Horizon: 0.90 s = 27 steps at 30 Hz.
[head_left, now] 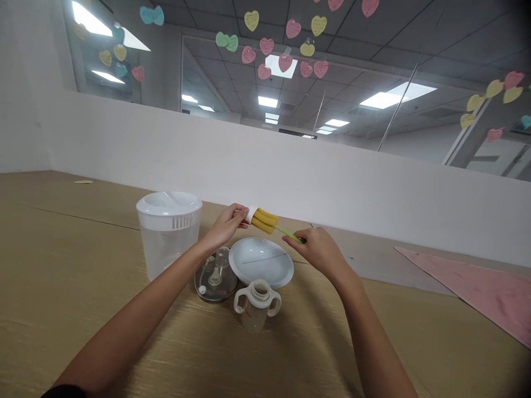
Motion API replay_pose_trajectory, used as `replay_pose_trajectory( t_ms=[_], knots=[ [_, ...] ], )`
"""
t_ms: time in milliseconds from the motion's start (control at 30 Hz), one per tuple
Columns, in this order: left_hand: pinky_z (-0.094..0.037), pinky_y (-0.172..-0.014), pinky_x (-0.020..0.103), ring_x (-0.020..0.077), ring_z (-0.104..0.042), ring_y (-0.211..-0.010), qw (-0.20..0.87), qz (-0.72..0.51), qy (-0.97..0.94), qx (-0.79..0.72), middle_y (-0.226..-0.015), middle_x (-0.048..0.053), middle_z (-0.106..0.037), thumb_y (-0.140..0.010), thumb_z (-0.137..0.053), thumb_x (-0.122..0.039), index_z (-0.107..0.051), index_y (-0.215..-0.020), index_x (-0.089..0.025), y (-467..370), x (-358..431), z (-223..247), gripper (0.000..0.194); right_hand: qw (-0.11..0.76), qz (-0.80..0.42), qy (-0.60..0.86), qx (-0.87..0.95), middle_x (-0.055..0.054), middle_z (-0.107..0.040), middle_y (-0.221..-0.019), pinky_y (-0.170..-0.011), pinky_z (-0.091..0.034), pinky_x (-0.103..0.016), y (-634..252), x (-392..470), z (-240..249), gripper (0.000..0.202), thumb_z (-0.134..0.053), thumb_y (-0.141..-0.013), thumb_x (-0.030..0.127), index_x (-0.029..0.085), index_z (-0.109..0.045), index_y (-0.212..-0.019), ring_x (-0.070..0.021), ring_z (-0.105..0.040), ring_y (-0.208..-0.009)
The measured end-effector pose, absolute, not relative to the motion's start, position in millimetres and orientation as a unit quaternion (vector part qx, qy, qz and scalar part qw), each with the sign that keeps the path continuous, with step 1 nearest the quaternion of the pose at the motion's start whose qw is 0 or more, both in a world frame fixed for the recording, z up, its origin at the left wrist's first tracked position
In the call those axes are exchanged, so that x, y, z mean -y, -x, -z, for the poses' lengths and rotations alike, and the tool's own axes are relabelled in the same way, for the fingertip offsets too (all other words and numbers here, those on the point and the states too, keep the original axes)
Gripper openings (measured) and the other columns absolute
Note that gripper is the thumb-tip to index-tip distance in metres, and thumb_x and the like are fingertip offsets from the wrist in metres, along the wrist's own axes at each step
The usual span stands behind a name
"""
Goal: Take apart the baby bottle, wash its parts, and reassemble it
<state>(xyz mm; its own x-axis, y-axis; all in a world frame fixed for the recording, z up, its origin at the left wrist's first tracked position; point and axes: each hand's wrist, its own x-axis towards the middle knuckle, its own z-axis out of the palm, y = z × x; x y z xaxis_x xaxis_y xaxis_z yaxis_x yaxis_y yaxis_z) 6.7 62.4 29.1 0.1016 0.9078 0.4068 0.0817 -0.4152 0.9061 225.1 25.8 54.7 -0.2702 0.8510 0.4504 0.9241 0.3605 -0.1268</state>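
The brush [264, 220] is held in the air above the far edge of the bowl [259, 264], its yellow head pointing left and its green handle running right. The right hand [317, 249] grips the handle, fingers closed around its end. The left hand [229, 221] pinches a white ring [251, 214] at the tip of the yellow head.

Below, on the brown surface [174, 348], the white bowl is flanked on the left by a round metal tray [215, 298]. On the tray are a nipple [215, 277], a clear cover [223, 257] and a thin tube with a small white end. A two-handled bottle [255, 312] stands upright and open just on the near side of the bowl, overlapping its rim in this view. Farther left stands a lidded bucket [166, 221]; the left forearm crosses in front of its lower right side. A pink sheet [477, 287] lies far to the right, beyond the right forearm.

The ring is largely covered by the left fingers, so how far the head sits inside it cannot be told. The handle's end is hidden in the right hand. The bucket's contents are blurred by its cloudy wall, and the sheet is cut off at the right edge.
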Motion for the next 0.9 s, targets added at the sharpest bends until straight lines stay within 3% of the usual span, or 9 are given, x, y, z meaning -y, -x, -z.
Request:
replay_pose_trajectory(
  t_ms=[200,367,533,900],
  knots=[
    [-0.045,-0.082,0.029,0.0148,-0.058,-0.086,0.358,-0.539,-0.660,-0.383,-0.103,0.007,-0.059,-0.087,-0.036,-0.044,-0.051,-0.109,-0.014,-8,-56,-31,0.040,0.240,0.052,0.545,0.802,0.004,-0.023,-0.048,-0.047,-0.014,-0.026,-222,-22,-57,0.048,-0.043,-0.081,0.050,0.018,-0.026,-0.050,-0.0083,-0.017,-0.049],
    [-0.043,-0.087,0.031,0.0173,-0.057,-0.094,0.333,-0.535,-0.676,-0.382,-0.106,0.007,-0.061,-0.084,-0.045,-0.041,-0.049,-0.120,-0.016,-7,-54,-34,0.044,0.251,0.027,0.536,0.806,0.003,-0.021,-0.051,-0.047,-0.014,-0.027,-223,-23,-57,0.050,-0.040,-0.081,0.056,0.018,-0.025,-0.052,-0.0085,-0.018,-0.049],
    [-0.038,-0.095,0.035,0.0213,-0.049,-0.111,0.362,-0.540,-0.676,-0.346,-0.121,0.007,-0.057,-0.077,-0.058,-0.034,-0.053,-0.119,-0.017,-3,-55,-37,0.045,0.247,0.015,0.537,0.806,0.004,-0.022,-0.051,-0.047,-0.016,-0.026,-225,-24,-56,0.052,-0.038,-0.081,0.060,0.018,-0.024,-0.053,-0.0080,-0.019,-0.048],
    [-0.036,-0.099,0.038,0.0222,-0.050,-0.113,0.431,-0.496,-0.717,-0.232,-0.122,0.008,-0.056,-0.065,-0.069,-0.022,-0.058,-0.110,-0.019,17,-51,-47,0.046,0.224,-0.004,0.515,0.828,0.004,-0.026,-0.052,-0.047,-0.016,-0.024,-227,-25,-54,0.049,-0.035,-0.083,0.057,0.018,-0.027,-0.055,-0.0082,-0.021,-0.050]
  ],
)
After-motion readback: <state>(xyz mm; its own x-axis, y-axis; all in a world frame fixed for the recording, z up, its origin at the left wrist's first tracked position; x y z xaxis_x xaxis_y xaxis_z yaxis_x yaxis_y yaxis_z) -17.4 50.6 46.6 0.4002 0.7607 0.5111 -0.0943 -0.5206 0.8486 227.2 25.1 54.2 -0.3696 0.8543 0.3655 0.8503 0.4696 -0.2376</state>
